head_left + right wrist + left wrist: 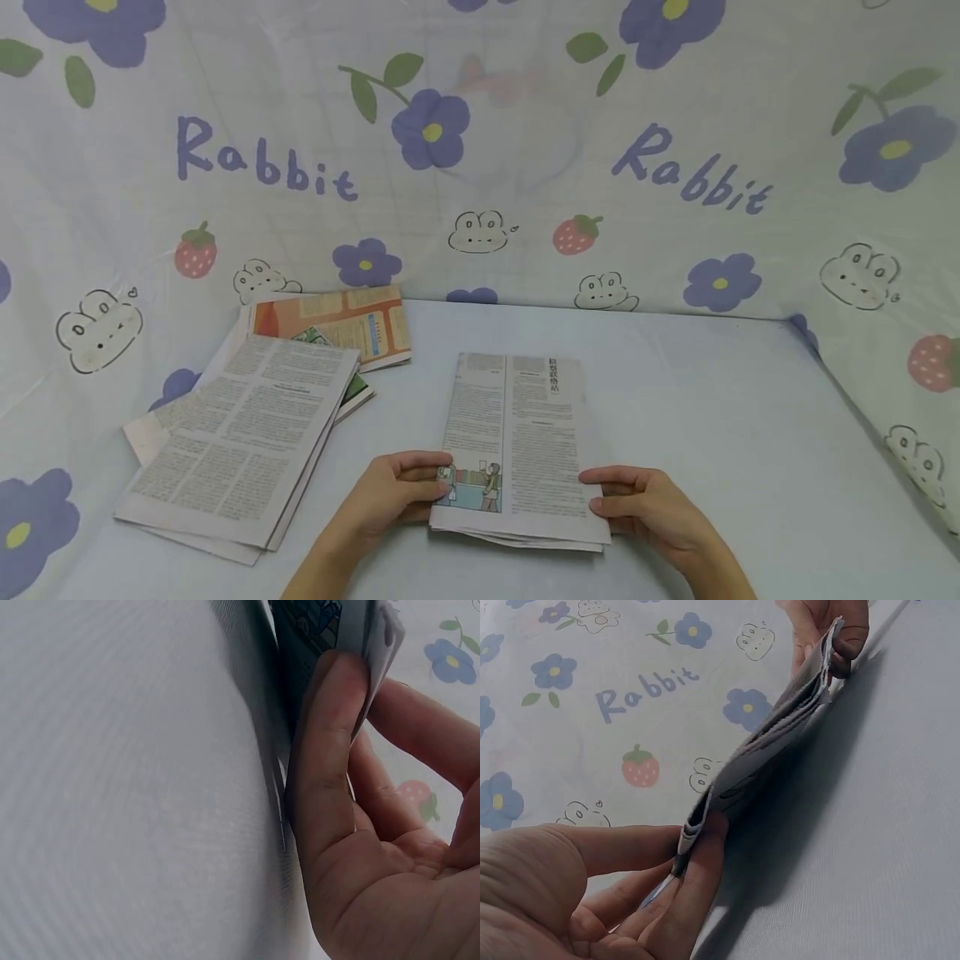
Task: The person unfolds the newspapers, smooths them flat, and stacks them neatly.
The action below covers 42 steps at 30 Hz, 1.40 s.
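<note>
A folded newspaper (540,450) with printed columns and a small colour cartoon lies at the middle front of the white table in the head view. My left hand (401,492) pinches its left edge near the front corner. On the opposite edge, my right hand (648,508) pinches it between thumb and fingers. The left wrist view shows several folded layers of the newspaper (769,735) held tilted, its near edge raised off the surface. In the right wrist view, the right hand (390,847) grips the newspaper's edge (379,660).
To the left lies another folded newspaper (247,425), overlapping further papers. Behind it is an orange printed sheet (330,321). A white cloth (525,167) with flowers, rabbits and strawberries hangs along the back and sides of the table (750,450).
</note>
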Each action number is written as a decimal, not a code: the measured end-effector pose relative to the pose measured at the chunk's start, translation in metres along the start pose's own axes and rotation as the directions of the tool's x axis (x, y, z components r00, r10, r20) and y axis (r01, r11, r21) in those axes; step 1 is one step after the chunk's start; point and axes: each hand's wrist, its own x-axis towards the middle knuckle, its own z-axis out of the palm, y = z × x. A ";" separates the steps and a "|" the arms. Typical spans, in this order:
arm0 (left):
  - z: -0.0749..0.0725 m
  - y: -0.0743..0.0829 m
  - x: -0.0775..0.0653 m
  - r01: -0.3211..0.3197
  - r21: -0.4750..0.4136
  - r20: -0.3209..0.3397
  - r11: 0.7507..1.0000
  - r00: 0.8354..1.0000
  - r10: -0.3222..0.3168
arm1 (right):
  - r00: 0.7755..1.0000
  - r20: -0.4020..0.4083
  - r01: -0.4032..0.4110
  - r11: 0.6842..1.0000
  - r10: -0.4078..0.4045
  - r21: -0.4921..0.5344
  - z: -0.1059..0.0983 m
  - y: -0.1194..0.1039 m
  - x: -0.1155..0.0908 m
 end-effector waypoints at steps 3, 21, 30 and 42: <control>-0.002 -0.001 0.001 0.007 0.007 -0.002 1.000 1.000 -0.007 | 1.000 0.004 -0.001 1.000 0.001 0.014 -0.001 0.001 0.001; -0.007 0.002 0.000 0.018 0.134 -0.023 0.991 1.000 -0.015 | 1.000 0.004 -0.002 1.000 0.001 0.023 0.000 0.001 0.002; 0.021 0.031 0.004 -0.148 0.405 -0.040 0.902 0.983 0.179 | 1.000 -0.005 -0.015 0.999 0.015 0.044 0.001 -0.002 -0.001; 0.106 0.020 0.033 -0.243 0.359 0.156 0.901 0.967 0.199 | 0.998 0.063 0.003 0.994 -0.010 0.108 0.004 -0.008 -0.007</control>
